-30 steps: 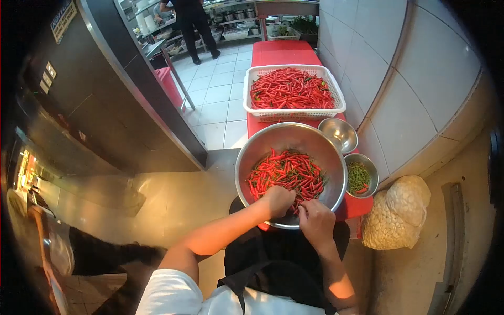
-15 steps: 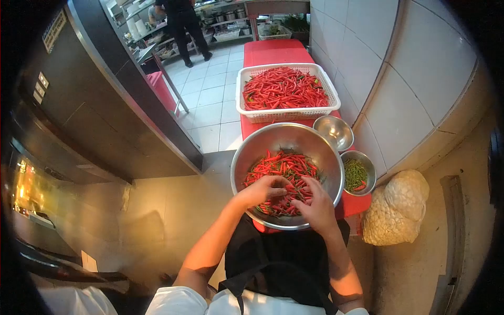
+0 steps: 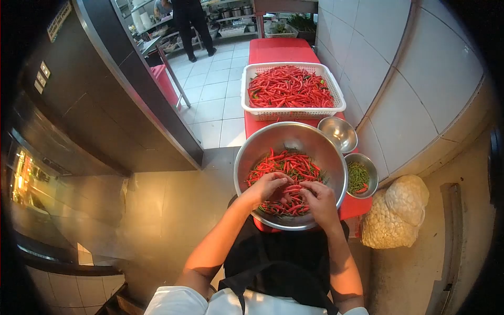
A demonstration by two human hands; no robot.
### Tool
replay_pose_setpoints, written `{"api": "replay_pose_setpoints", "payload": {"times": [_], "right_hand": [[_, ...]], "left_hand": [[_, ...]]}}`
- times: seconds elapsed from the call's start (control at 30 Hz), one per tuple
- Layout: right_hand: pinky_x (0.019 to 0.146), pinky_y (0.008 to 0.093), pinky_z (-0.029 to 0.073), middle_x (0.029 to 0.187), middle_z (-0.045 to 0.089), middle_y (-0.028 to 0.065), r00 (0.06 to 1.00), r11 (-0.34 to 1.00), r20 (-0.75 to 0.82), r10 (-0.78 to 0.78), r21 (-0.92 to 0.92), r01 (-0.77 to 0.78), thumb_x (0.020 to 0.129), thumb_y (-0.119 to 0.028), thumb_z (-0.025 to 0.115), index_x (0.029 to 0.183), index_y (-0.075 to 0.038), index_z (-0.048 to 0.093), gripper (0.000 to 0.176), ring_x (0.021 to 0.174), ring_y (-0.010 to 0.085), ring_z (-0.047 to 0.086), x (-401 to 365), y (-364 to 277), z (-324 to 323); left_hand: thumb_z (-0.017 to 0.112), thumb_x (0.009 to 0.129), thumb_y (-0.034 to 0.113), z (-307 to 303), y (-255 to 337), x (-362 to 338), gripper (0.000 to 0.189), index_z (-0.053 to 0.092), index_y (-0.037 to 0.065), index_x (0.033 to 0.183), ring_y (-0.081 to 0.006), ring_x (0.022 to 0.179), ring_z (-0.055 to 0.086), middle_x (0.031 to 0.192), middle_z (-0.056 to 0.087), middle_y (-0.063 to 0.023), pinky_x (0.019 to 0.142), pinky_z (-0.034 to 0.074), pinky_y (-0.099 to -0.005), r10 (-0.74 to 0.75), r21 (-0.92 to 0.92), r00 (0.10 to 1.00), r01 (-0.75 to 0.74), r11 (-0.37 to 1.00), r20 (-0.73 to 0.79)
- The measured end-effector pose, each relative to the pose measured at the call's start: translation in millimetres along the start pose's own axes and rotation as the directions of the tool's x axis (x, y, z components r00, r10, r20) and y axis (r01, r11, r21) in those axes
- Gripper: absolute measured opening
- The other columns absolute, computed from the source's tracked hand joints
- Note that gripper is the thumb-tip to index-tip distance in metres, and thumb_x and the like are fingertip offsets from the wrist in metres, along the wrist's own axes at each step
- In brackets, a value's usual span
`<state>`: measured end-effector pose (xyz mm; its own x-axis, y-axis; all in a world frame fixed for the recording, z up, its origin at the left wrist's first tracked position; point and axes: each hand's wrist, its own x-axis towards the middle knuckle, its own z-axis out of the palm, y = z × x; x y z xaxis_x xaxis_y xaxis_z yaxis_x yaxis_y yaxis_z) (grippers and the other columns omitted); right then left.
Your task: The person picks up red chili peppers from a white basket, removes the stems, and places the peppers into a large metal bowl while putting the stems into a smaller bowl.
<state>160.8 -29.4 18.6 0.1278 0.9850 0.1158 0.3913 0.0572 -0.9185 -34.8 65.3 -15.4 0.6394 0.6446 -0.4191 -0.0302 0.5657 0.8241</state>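
In the head view, the bare left hand and bare right hand have half-curled fingers, any grip impossible to tell, over slender red chilies in 1 wide round silver metal bowl, with 1 white perforated plastic basket beyond the fingertips.

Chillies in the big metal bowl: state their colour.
The chillies are mostly red, with green stems among them; best seen in the head view.
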Motion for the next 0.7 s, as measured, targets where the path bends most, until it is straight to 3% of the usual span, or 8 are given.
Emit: {"api": "replay_pose_setpoints", "payload": {"times": [0.2, 0.3, 0.4, 0.5, 0.6, 0.7], "right_hand": [[0.068, 0.0299, 0.052, 0.088, 0.071, 0.0136, 0.997, 0.999, -0.076, 0.025, 0.025, -0.023, 0.09, -0.005, 0.067, 0.107, 0.003, 0.072, 0.02, 0.074, 0.0165, 0.068, 1, 4, -7], [0.069, 0.0283, 0.053, 0.09, 0.071, 0.013, 0.996, 0.998, -0.094, -0.009, 0.054, 0.014, 0.089, -0.004, 0.068, 0.108, 0.003, 0.072, 0.02, 0.075, 0.0158, 0.067, 2, 10, -7], [0.07, 0.028, 0.053, 0.093, 0.072, 0.0123, 0.996, 0.985, -0.001, 0.09, 0.146, -0.089, 0.089, -0.004, 0.068, 0.108, 0.003, 0.072, 0.02, 0.076, 0.0155, 0.067, 2, 8, -8], [0.07, 0.028, 0.053, 0.095, 0.073, 0.0125, 0.995, 0.98, 0.052, 0.086, 0.176, -0.094, 0.09, -0.004, 0.067, 0.107, 0.003, 0.072, 0.019, 0.076, 0.0157, 0.067, 5, 6, -5], [0.07, 0.0282, 0.053, 0.094, 0.072, 0.0125, 0.999, 0.995, 0.044, 0.0, 0.101, -0.005, 0.09, -0.004, 0.067, 0.104, 0.004, 0.072, 0.017, 0.077, 0.0156, 0.067, 8, 10, -1], [0.071, 0.0296, 0.054, 0.094, 0.072, 0.0137, 0.997, 0.978, 0.033, 0.077, 0.192, -0.082, 0.089, -0.005, 0.068, 0.102, 0.003, 0.072, 0.016, 0.079, 0.017, 0.068, 9, 5, 3]], "left_hand": [[0.045, 0.106, 0.015, 8, 8, -6, 0.025, 0.056, -0.002, 0.121, -0.0274, 0.094, 0.071, 0.107, 0.067, -0.0173, 0.079, 0.061, -0.0363, -0.013, -0.165, 1.0, 0.008, 0.986, -0.027], [0.045, 0.105, 0.013, 4, 6, -5, 0.025, 0.057, 0.0, 0.122, -0.0239, 0.099, 0.069, 0.116, 0.066, -0.0155, 0.083, 0.059, -0.0336, 0.042, -0.197, 0.999, -0.042, 0.979, -0.005], [0.045, 0.105, 0.013, 7, 11, -8, 0.025, 0.058, 0.002, 0.123, -0.0203, 0.1, 0.068, 0.123, 0.065, -0.0109, 0.086, 0.057, -0.03, 0.011, -0.035, 0.998, -0.013, 0.999, -0.063], [0.048, 0.104, 0.012, 5, -2, 2, 0.024, 0.06, 0.004, 0.123, -0.0159, 0.098, 0.068, 0.119, 0.067, -0.0058, 0.087, 0.056, -0.0278, 0.066, -0.046, 0.997, -0.068, 0.997, -0.044], [0.057, 0.101, 0.013, 12, -3, -1, 0.022, 0.061, 0.003, 0.121, -0.0139, 0.097, 0.068, 0.113, 0.069, -0.0055, 0.085, 0.057, -0.0276, 0.045, -0.052, 0.997, -0.048, 0.998, -0.06], [0.064, 0.098, 0.014, 22, 3, -9, 0.024, 0.061, 0.003, 0.119, -0.0121, 0.092, 0.068, 0.107, 0.069, -0.0058, 0.081, 0.058, -0.0265, 0.008, -0.09, 0.996, 0.0, 0.996, 0.092]]}}
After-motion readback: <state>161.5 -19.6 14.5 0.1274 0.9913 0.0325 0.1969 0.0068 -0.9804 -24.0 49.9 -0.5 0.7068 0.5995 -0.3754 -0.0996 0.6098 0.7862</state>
